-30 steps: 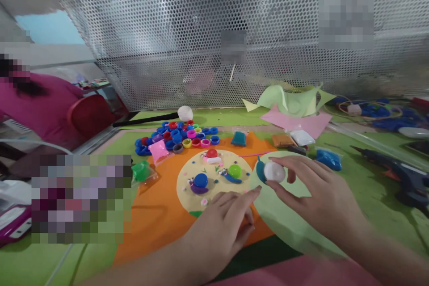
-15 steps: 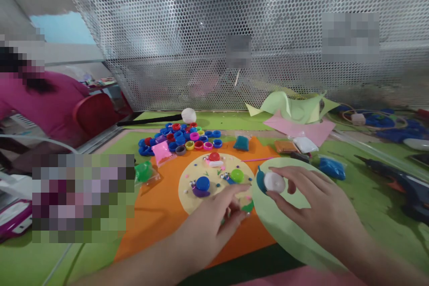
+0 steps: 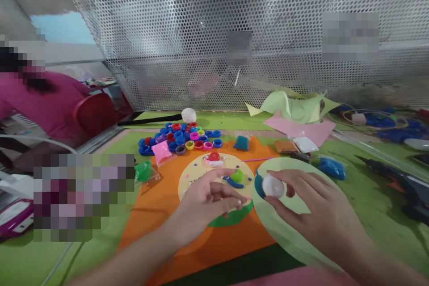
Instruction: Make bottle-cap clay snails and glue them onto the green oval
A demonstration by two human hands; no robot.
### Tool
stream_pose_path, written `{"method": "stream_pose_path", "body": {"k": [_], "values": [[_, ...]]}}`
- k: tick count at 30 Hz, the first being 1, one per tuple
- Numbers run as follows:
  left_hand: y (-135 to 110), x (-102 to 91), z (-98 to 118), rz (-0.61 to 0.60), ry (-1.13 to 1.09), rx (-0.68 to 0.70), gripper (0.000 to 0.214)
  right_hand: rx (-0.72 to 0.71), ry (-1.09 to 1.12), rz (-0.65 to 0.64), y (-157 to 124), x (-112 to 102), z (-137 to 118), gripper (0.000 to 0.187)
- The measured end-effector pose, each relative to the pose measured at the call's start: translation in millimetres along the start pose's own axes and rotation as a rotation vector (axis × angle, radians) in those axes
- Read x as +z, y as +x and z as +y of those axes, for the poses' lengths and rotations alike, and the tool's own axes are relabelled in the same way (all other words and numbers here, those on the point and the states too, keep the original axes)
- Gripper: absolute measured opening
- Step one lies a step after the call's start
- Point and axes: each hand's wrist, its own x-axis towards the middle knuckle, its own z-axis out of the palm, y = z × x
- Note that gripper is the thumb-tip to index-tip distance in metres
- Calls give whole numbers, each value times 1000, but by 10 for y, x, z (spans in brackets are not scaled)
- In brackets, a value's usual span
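Between the thumb and fingers of my right hand (image 3: 311, 205) is a white bottle cap (image 3: 273, 187). A teal clay piece (image 3: 258, 185) with a thin upright tip curves along the cap's left side. The cap is over a pale green paper circle (image 3: 281, 223). My left hand (image 3: 204, 199), fingers apart and seemingly holding nothing, hovers over a pale yellow disc (image 3: 191, 165) with a green lower edge. On that disc are a lime green cap (image 3: 237, 175) with a blue clay body (image 3: 233, 182) and a red cap (image 3: 214, 157) with white clay. My left hand hides part of the disc.
Behind the disc lies a pile of coloured bottle caps (image 3: 179, 136). Clay packets surround it: pink (image 3: 162, 152), green (image 3: 144, 171), teal (image 3: 241, 143), blue (image 3: 331, 168). A glue gun (image 3: 395, 183) lies at right. A perforated metal panel (image 3: 174, 53) rises behind; a person in pink (image 3: 50, 94) sits at left.
My left hand has moved left, uncovering the disc's green edge and covering the blue cap. My right hand, still holding the white cap, has shifted slightly left and down.
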Motion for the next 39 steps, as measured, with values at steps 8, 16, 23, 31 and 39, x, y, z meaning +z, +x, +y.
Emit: {"method": "stream_pose_path", "body": {"k": [8,16,23,31,39], "values": [[-11,-39,1,11,64,79,32,-75,51,16,7,-47,-110,16],[-28,-14,37,40,-70,30,51,-104,45,22,-10,-86,-149,19],[-54,5,89,29,-77,8,56,-107,54,7,-12,-90,-157,19],[-59,5,65,39,-78,46,55,-122,40,4,-5,-105,-165,20],[-51,-28,42,77,-73,69,57,-208,46,36,-23,-145,-200,14]]}}
